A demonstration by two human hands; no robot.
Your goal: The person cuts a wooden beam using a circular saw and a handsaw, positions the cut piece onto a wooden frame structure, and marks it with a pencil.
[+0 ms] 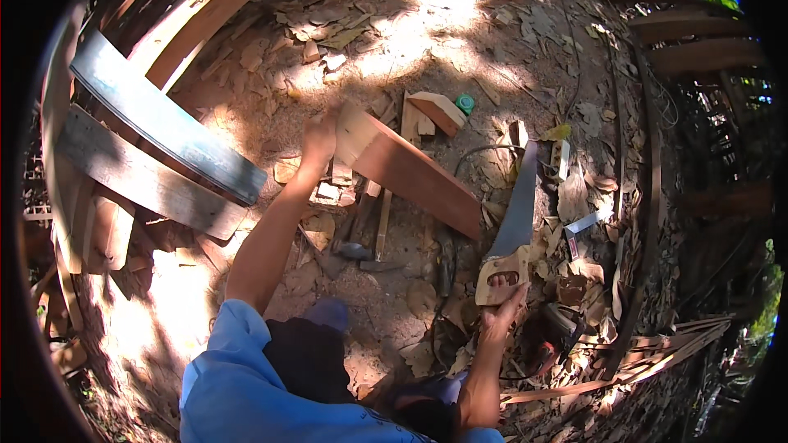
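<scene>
A thick reddish-brown wooden plank (419, 180) slants across the middle, its paler sawn end toward the upper left. My left hand (320, 138) is closed on that pale end, with the fingertips partly hidden. In my right hand (502, 305), at the lower right, is the wooden handle of a handsaw (517, 205). The saw's grey blade points up and away, to the right of the plank and apart from it. Below the plank a hammer (355, 251) lies on the ground, with a second hammer (382, 264) beside it.
Past the plank lie a cut wood block (439, 111) and a green tape measure (465, 103). To the right are a try square (588, 222) and a white power strip (561, 160) with a dark cord. Boards and a metal channel (176, 127) stand at left; wood strips (648, 357) lie lower right.
</scene>
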